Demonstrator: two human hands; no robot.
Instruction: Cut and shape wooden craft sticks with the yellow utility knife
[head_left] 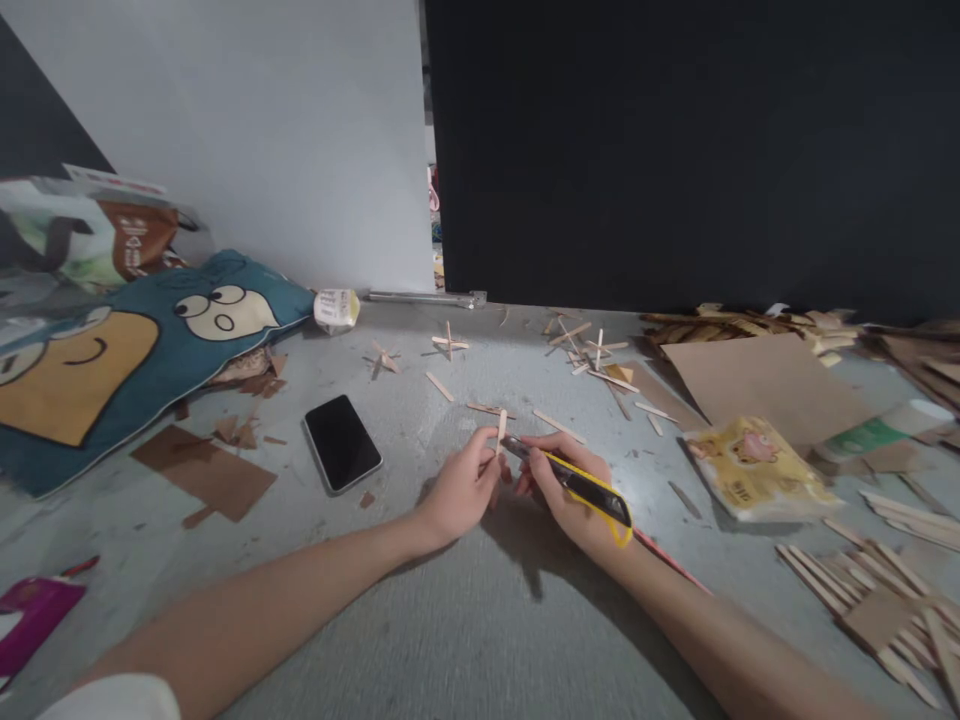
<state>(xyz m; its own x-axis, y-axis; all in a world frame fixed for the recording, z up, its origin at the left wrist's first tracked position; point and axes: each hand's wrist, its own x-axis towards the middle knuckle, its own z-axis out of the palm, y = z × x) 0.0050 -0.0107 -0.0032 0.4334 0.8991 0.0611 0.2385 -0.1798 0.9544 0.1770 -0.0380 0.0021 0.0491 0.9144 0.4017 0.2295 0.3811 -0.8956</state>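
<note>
Between the fingers of my left hand (466, 482) a short wooden craft stick (502, 428) is pinched, pointing upward. My right hand (568, 482) is closed around a yellow and black utility knife (589, 488), whose tip end reaches the stick from the right. Whether the blade cuts into the wood I cannot tell. Just beyond my hands, single craft sticks (559, 426) lie on the grey tabletop. Farther back stand small crossed-stick pieces (450, 343), with another upright stick piece (599, 350) to the right.
A phone (343, 444) lies left of my hands, near brown cardboard scraps (202, 472) and a blue cartoon cushion (225, 310). At right are a yellow tissue pack (761, 468), a cardboard sheet (765, 385), a paper cup (885, 432) and a stick pile (870, 600). Panels close off the back.
</note>
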